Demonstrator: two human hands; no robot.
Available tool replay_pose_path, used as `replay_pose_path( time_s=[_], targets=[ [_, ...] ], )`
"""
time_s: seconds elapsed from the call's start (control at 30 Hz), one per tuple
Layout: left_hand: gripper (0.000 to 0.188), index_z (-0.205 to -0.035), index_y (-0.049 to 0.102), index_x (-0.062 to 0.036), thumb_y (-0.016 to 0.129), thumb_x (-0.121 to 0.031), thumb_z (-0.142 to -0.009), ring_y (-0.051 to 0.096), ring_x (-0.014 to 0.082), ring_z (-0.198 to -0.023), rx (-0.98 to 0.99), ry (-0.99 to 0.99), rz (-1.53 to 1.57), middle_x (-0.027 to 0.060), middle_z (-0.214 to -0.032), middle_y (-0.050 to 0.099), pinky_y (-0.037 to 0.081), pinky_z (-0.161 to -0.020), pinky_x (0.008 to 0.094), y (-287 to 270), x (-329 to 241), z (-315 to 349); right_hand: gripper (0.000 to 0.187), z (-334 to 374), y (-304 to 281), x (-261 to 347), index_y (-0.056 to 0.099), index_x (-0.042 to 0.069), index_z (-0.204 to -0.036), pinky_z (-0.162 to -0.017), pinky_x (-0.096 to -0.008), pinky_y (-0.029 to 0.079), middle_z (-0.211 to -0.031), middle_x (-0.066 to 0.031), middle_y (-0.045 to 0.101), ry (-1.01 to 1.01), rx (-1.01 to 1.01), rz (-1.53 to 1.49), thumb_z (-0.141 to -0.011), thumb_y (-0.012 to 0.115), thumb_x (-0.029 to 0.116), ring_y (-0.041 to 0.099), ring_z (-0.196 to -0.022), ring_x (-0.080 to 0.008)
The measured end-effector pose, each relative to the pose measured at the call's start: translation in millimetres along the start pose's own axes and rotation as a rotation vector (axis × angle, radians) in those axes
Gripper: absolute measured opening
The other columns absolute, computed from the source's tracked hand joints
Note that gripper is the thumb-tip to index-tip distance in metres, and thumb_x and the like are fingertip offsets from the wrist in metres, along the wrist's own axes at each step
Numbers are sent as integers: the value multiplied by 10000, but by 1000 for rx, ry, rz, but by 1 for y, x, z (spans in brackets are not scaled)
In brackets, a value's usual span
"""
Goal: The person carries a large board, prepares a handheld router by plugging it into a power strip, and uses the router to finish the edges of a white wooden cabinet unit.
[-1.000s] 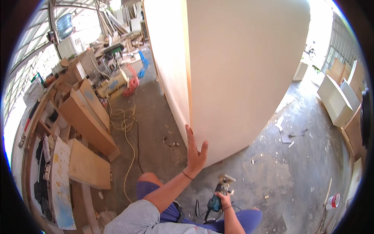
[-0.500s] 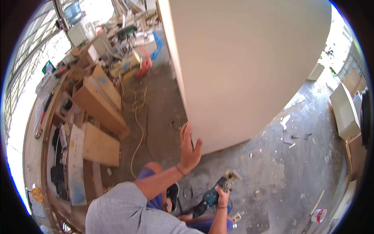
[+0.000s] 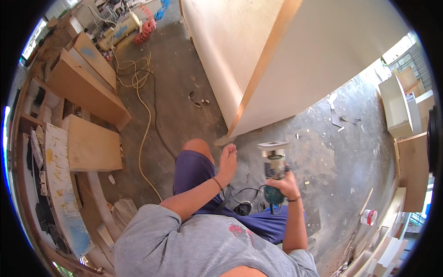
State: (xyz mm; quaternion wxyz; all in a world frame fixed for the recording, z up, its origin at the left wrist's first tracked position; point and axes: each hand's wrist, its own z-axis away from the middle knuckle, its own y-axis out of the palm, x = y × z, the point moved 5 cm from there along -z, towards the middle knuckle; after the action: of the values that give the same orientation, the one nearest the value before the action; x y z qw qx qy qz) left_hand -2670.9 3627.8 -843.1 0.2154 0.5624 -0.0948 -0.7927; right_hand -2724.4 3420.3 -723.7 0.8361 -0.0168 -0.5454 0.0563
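Observation:
In my right hand (image 3: 287, 185) is a trim router (image 3: 275, 173) with a teal body and a pale square base, held base up beside my right thigh. A dark cord (image 3: 249, 189) loops near my lap. My left hand (image 3: 227, 162) is just below the lower corner of a large pale cabinet (image 3: 318, 64). Its fingers are drawn together and partly folded; whether they hold anything is hidden. The cabinet's wood-coloured front edge (image 3: 265, 62) points toward me, with its open inside to the left.
On the left are stacked wooden boxes (image 3: 92, 92) and a paint-stained board (image 3: 62, 184). A yellowish hose (image 3: 146, 115) winds over the concrete floor near an air compressor (image 3: 122, 28). To the right stand cabinet parts (image 3: 396, 108) and a red-and-white tub (image 3: 368, 217); scraps (image 3: 336, 115) lie about.
My left hand has come off the cabinet panel and its fingers have drawn in. The router has risen and turned base up in my right hand. The cabinet's open inside has come into view.

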Motion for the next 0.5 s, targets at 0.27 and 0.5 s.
replay_pose_path(
  time_s=[0.27,0.5],
  targets=[
    [326,-1150,531,-50,400,-137,-864,547,151,-958,-185,-378,215,52,-1051,575,421,-809,288,-29,52,22,879,-77,82,-51,441,-64,-1211,-837,-332,473,-993,-199,638,-13,185,372,-527,840,317,615,-948,-268],
    [472,-1282,452,24,407,-75,-822,494,262,-1138,-299,-206,-198,157,-1217,536,364,-954,309,-74,101,-63,790,-96,73,-124,453,-42,-1180,-831,-313,478,-1014,-116,633,73,97,234,-553,851,227,599,-918,-205]
  ],
)
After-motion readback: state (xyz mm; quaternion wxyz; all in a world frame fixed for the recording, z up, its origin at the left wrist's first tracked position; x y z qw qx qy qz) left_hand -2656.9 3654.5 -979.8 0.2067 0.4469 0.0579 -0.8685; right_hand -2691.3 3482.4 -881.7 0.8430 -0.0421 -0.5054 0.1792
